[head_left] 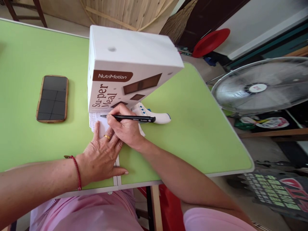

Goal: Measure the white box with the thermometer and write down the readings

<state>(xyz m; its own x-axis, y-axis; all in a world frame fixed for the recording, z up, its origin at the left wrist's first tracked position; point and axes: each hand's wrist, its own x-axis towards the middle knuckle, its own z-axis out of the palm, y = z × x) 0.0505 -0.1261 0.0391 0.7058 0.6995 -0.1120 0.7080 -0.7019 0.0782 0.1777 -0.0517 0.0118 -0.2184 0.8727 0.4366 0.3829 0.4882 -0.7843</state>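
Note:
My right hand (pixel 127 128) grips a black pen (pixel 134 118), whose tip points left onto a sheet of paper (pixel 104 125) with rows of small writing. My left hand (pixel 103 152) lies flat with fingers spread, its fingertips on the paper; it wears a gold ring and a red cord bracelet. Directly behind the paper stands a white box (pixel 134 48) printed "NutriMotion Su-per Meal", hiding the paper's far part. A white handheld device (pixel 161 118) with blue dots lies right of the pen, partly covered by my right hand.
A phone (pixel 53 98) in a brown-edged case lies at the left of the green folding table (pixel 204 138). A seam crosses the tabletop near my left thumb. Off the right edge stands a large fan (pixel 255 86). A red basin (pixel 211 41) and a broom (pixel 179 22) are farther back.

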